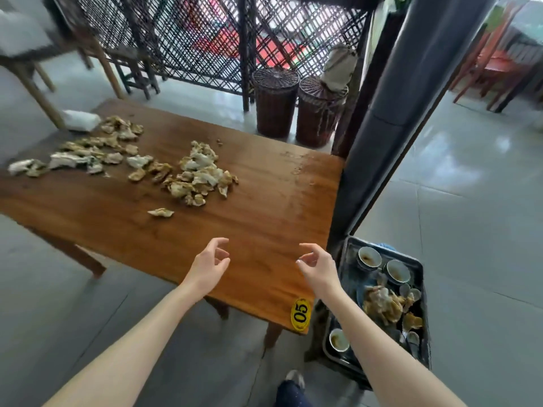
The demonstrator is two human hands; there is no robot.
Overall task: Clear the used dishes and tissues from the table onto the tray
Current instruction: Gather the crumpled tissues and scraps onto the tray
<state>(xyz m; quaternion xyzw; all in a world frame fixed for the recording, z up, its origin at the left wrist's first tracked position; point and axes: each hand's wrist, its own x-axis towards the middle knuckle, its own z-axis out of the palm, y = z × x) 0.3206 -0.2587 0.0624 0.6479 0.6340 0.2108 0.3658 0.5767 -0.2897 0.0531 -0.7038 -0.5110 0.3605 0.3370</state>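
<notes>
Hovering above the near edge of the wooden surface [264, 201], my left hand [207, 267] and my right hand [320, 270] face each other in the lower middle of the frame, well apart. Both hold nothing. My fingers are loosely curled and relaxed on both sides, with thumb and fingertips apart.

Crumpled, brown-stained tissues [199, 174] lie heaped at the centre of the frame. A longer scatter of tissues [88, 154] trails toward the left edge. One single tissue [160, 212] lies apart, nearer to me than the heap. A white tissue pack [80, 120] sits at the far left corner of the surface.

The dark tray [423, 289] is at the lower right of the frame, lower than the surface and just beside its near right corner. In it are three small bowls with brown residue, two at its far end [369, 256] [398, 271] and one at its near end [339, 339]. A clump of soiled tissues [382, 306] lies between them.

A yellow oval label [300, 314] reading 05 is stuck on the surface's near right corner. Two wicker baskets [274, 104] stand on the floor beyond the surface.
</notes>
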